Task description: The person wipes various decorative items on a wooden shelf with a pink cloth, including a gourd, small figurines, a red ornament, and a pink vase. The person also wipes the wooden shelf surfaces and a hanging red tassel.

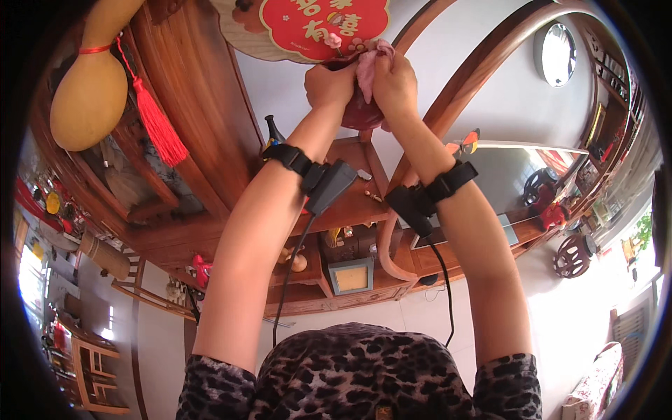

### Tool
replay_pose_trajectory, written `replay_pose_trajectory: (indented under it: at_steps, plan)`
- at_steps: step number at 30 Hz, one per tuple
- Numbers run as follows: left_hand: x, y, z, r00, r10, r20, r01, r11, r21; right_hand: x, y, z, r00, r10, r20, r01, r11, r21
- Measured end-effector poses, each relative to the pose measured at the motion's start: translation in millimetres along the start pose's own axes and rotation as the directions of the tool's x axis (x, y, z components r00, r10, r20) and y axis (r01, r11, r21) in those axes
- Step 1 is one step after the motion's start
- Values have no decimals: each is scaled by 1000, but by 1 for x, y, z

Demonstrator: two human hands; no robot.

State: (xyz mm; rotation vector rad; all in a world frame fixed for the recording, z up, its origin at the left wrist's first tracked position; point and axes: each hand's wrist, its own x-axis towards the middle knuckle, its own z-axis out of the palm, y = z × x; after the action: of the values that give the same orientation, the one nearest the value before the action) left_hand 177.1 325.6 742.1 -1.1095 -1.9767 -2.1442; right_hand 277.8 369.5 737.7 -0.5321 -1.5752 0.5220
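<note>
Both arms reach up and forward to a dark red vase (362,118) near the top middle. My left hand (329,86) grips the vase at its rim, on its left side. In my right hand (396,86) is a pink cloth (368,73), pressed against the right side of the vase's rim. A small pink flower ornament (333,41) shows just above the rim. Behind the vase is a round fan-like decoration (278,26) with a red panel bearing writing. Black straps with devices sit on both wrists.
A dried gourd (89,100) with a red tassel (160,121) hangs at upper left, beside a wooden cabinet. Below the hands, wooden shelves hold small ornaments and a picture frame (352,277). Curved wooden framing (462,79) and a television (488,168) stand to the right.
</note>
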Motion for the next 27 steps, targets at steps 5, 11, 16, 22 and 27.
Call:
replay_pose_trajectory:
  at_steps: [5,11,16,22,27]
  plan:
    - [-16,3,-24,989,43,142,-29,995,-95,23,4,-13,955,197,221,-195,980,-29]
    - [-34,1,-58,919,-20,394,124,963,-240,31,0,-20,665,410,624,-513,858,-17]
    - [-44,10,-83,859,-44,510,216,935,-282,23,-10,-26,534,417,736,-656,753,49]
    - [-65,28,-103,843,-14,537,230,913,-337,19,-4,-28,396,221,891,-510,860,13]
    - [-74,36,-114,816,-4,578,309,848,-431,10,31,-4,320,-73,944,-812,492,314]
